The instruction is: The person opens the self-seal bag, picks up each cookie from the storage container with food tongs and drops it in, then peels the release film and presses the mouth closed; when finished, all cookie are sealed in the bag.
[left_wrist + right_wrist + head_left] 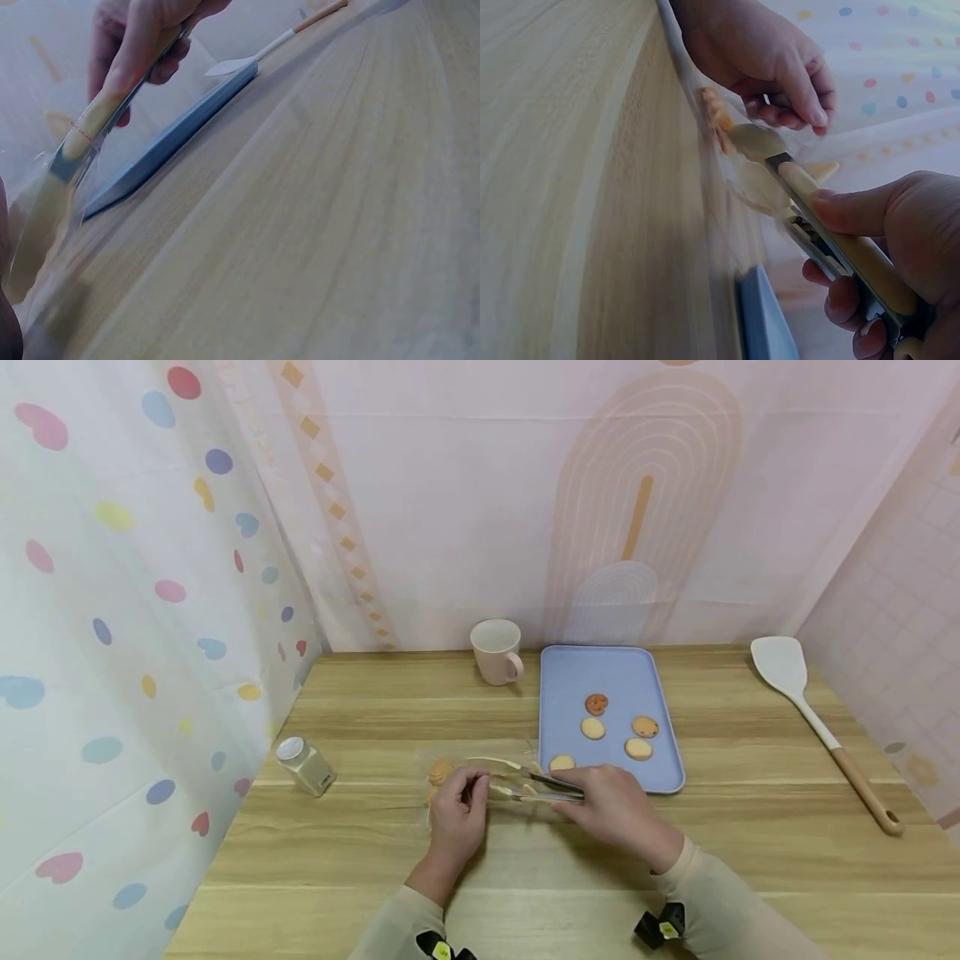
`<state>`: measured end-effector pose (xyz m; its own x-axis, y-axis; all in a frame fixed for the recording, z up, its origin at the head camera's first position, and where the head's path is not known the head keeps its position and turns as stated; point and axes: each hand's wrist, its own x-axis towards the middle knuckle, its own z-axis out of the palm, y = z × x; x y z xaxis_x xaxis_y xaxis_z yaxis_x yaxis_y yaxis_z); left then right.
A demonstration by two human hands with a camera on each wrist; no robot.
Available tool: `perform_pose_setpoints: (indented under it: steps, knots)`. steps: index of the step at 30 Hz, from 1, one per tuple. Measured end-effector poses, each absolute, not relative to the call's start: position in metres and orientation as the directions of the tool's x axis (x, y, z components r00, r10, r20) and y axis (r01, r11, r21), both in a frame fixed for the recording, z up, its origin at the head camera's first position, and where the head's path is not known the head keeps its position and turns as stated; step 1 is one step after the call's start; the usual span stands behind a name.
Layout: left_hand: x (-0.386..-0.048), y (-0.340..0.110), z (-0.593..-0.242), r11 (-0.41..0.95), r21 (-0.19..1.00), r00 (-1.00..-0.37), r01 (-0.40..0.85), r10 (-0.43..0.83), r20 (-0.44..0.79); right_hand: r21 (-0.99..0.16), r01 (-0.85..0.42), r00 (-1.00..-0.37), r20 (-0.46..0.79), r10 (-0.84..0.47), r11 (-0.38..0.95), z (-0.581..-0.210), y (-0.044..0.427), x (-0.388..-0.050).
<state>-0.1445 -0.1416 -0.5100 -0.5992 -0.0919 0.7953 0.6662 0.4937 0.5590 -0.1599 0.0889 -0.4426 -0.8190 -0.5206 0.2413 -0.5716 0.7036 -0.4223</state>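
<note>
My right hand (611, 802) grips a pair of metal tongs (855, 262) with cream-coloured grip panels and heads. The tongs' spread heads (754, 140) reach left into a clear plastic bag (423, 758) lying on the table. At the bag's upper edge, my left hand (459, 814) pinches the film between thumb and fingers. Brownish cookies (440, 772) lie in the bag's left end, partly covered by that hand. Whether the tongs hold a cookie cannot be made out. Beside my right hand, a blue tray (600, 672) carries several cookies, including a dark pretzel-shaped one (596, 704) and a pale round one (592, 728).
A pink mug (497, 652) stands at the back, left of the tray. Farther left is a glass jar (306, 767) with a pale lid. To the right lies a white spatula (782, 667) with a wooden handle. Curtains (450, 510) border the wooden table (360, 893).
</note>
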Motion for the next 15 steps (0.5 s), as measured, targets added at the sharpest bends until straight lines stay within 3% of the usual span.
perform_pose_setpoints:
  steps: [5, 15]
  knots:
    - [-0.143, -0.148, -0.507, 0.511, 0.565, -0.624, 0.648, -0.068, 0.778, -0.41, -0.579, -0.815, 0.252, -0.522, 0.705, -0.441, 0.102, -0.156]
    - [-0.12, -0.2, -0.499, 0.821, 0.412, -0.779, 0.396, 0.063, 0.623, -0.496, -0.527, -0.842, 0.191, -0.505, 0.69, -0.442, 0.111, -0.154]
